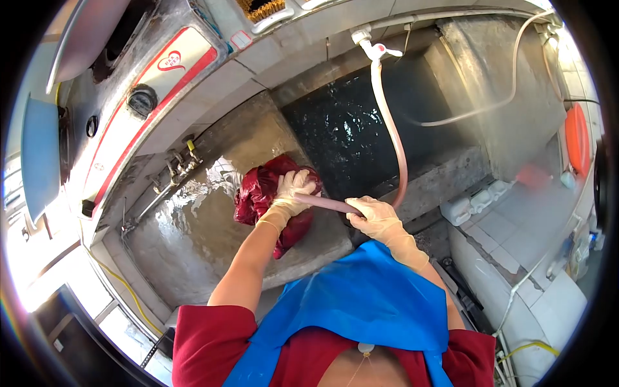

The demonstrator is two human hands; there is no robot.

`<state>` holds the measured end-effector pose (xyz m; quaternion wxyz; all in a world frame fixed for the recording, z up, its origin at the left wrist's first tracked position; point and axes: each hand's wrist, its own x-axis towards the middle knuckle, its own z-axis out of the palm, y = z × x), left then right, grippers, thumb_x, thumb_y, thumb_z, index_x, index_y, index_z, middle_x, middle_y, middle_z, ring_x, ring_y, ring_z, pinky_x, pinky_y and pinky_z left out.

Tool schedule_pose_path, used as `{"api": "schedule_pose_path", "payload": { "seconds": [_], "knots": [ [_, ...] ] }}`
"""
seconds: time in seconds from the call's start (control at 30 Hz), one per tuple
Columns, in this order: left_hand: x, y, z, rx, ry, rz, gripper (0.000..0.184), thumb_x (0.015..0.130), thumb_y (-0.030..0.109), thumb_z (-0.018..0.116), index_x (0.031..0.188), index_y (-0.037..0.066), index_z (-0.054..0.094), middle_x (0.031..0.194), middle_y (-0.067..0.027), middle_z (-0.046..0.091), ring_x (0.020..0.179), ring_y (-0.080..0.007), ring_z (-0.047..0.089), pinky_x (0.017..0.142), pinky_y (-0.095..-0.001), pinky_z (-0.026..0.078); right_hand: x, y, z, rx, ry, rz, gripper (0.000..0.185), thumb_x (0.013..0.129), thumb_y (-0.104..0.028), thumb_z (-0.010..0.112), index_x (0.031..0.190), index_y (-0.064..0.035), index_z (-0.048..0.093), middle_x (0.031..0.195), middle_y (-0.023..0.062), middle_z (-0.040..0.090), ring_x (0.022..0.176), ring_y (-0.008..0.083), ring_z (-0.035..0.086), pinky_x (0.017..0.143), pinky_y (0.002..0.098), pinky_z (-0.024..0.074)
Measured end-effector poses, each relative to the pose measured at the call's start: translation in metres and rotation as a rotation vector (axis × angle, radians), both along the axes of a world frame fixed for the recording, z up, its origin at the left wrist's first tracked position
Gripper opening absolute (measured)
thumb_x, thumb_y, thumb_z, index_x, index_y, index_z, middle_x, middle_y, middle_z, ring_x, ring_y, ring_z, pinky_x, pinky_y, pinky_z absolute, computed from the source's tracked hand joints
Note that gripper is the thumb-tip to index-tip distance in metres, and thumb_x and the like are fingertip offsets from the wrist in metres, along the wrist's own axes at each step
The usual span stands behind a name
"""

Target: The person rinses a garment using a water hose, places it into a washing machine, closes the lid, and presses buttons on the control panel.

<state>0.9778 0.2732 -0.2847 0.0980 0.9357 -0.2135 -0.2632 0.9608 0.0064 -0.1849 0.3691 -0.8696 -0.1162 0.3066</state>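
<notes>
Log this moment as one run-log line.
left hand: on dark red cloth | right hand: gripping hose | hose end: at left hand | cloth: on wet basin floor

A tank's (pixel 429 169) floor lies hidden under dark water (pixel 335 109) | left of tank, left hand's (pixel 295 187) palm hidden against red cloth (pixel 256 188) | right of tank, red object (pixel 534 175) blurred

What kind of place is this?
Probably a laundry or wash area: a concrete basin with wet red cloth in it, a hose running from a wall tap to the gloved right hand, and a scrub brush on the ledge above.
</notes>
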Motion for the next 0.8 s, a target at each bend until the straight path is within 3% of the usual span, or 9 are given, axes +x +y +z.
{"api": "schedule_pose_path", "payload": {
  "seconds": [0.07,0.1,0.3,0.5,0.63,0.8],
  "knots": [
    [0.002,0.0,-0.009,-0.05,0.005,0.031,0.038,0.084,0.05,0.064,0.105,0.019,0.071,0.139,-0.0119,0.05,0.116,-0.036,0.047,0.096,-0.0495,0.039,0.001,-0.002,-0.003,0.001,0.005,0.009,0.038,0.091,-0.034,0.059,0.123,-0.0137,0.062,0.102,0.0136,0.065,0.095,0.0333,0.064,0.082,0.0455,0.0507],
    [0.002,-0.002,-0.005,-0.115,-0.062,0.046,0.033,0.083,0.046,0.067,0.099,0.017,0.071,0.128,-0.0109,0.056,0.11,-0.0348,0.05,0.091,-0.0486,0.042,0.001,-0.003,-0.004,0.013,0.004,0.009,0.038,0.091,-0.034,0.059,0.123,-0.0136,0.062,0.102,0.0136,0.065,0.095,0.0332,0.064,0.082,0.0455,0.0508],
    [0.004,-0.003,-0.017,-0.175,-0.088,0.06,0.025,0.08,0.039,0.07,0.087,0.015,0.068,0.103,-0.0096,0.058,0.099,-0.0351,0.054,0.084,-0.0517,0.046,0.005,-0.008,-0.001,-0.007,-0.04,-0.004,0.039,0.089,-0.029,0.062,0.122,-0.0108,0.064,0.102,0.0128,0.067,0.093,0.0329,0.066,0.081,0.0439,0.0521],
    [0.003,-0.005,-0.03,-0.184,-0.201,0.067,0.021,0.08,0.037,0.069,0.083,0.016,0.068,0.093,-0.007,0.059,0.09,-0.0323,0.058,0.081,-0.0531,0.048,-0.003,-0.02,-0.008,-0.034,-0.131,-0.02,0.037,0.09,-0.031,0.061,0.121,-0.0118,0.063,0.097,0.0135,0.066,0.091,0.0332,0.066,0.079,0.0449,0.0527],
    [0.009,-0.009,-0.032,-0.153,-0.134,0.112,0.021,0.08,0.036,0.069,0.08,0.015,0.067,0.091,-0.0077,0.059,0.089,-0.0317,0.059,0.082,-0.0532,0.049,-0.003,-0.022,-0.004,-0.025,-0.187,-0.026,0.035,0.09,-0.03,0.061,0.119,-0.0113,0.064,0.094,0.0132,0.066,0.088,0.0335,0.066,0.076,0.0451,0.0532],
    [0.005,-0.019,-0.01,-0.032,-0.09,0.171,0.027,0.084,0.034,0.067,0.093,0.009,0.066,0.101,-0.0103,0.059,0.099,-0.0323,0.058,0.089,-0.0521,0.046,0.003,-0.013,0.009,0.037,-0.173,-0.048,0.033,0.088,-0.027,0.063,0.118,-0.0129,0.064,0.092,0.0137,0.066,0.085,0.0346,0.066,0.075,0.0453,0.0536]
  ]
}}
